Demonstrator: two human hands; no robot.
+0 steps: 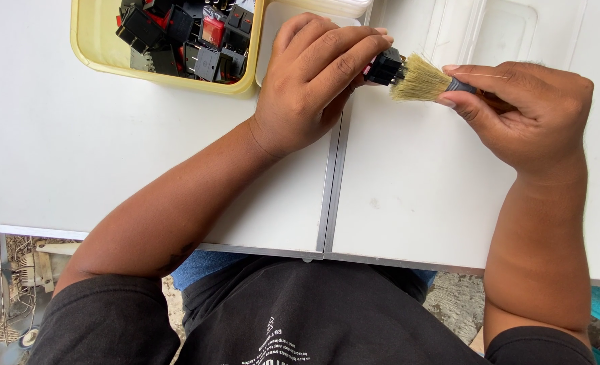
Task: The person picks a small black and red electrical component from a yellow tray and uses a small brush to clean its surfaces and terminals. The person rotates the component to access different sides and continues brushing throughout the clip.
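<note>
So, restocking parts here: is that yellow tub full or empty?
Partly full: the yellow tub holds a pile of black and red switches; its top is cropped.

A pale yellow plastic tub point(97, 47) of black and red switches point(185, 34) sits at the white tabletop's point(77, 149) far edge, a white plastic lid point(503, 27) at its far right.

White table point(110, 149) with yellow tub point(97, 40) of switches point(185, 34)
</note>
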